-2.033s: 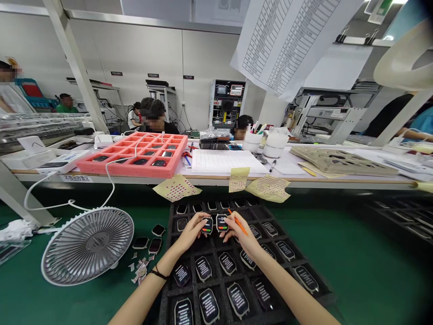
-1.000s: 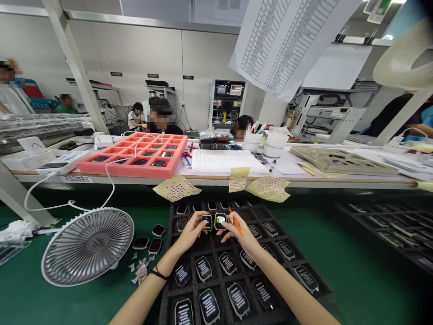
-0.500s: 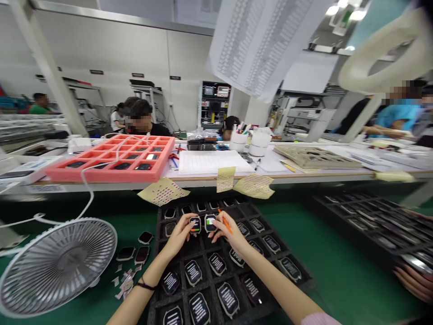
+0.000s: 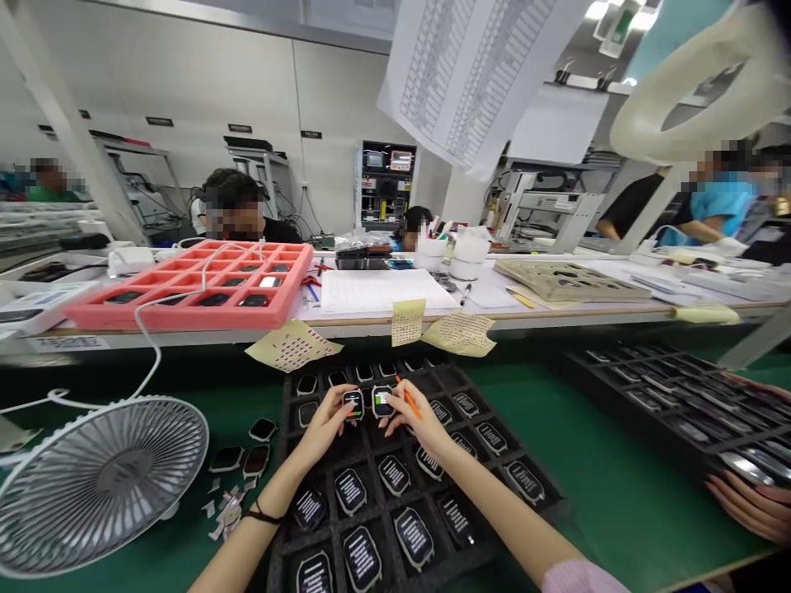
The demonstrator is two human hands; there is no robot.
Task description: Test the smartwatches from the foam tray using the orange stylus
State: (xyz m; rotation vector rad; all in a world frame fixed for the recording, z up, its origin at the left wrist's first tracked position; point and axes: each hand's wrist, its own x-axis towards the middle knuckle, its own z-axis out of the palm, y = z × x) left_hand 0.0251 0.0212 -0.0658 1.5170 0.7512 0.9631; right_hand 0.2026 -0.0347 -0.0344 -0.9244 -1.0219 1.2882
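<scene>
My left hand [image 4: 329, 422] grips a smartwatch case [image 4: 353, 404], its screen lit with a green and red strip. Close beside it, a second smartwatch case [image 4: 381, 401] with a green patch on its screen is held in my right hand [image 4: 409, 414]. An orange pen-like stick [image 4: 412, 403] is also tucked in the right hand's fingers. Both hands are above the black compartment tray [image 4: 378, 525], which holds several more watch cases. Many of these, such as the watch [image 4: 352, 492] below my hands, show white text on dark screens.
At left stand a grey fan [image 4: 105, 482], loose watches [image 4: 255, 461] and paper scraps [image 4: 228, 511]. Another black tray [image 4: 643, 403] lies right, with another person's hand [image 4: 751, 504] at its edge. The shelf ahead carries a pink foam tray [image 4: 272, 309] and paper sheets [image 4: 383, 290].
The camera view has shifted slightly. Both hands keep the two watches side by side, in nearly the same pose. The other person's hands at right show more.
</scene>
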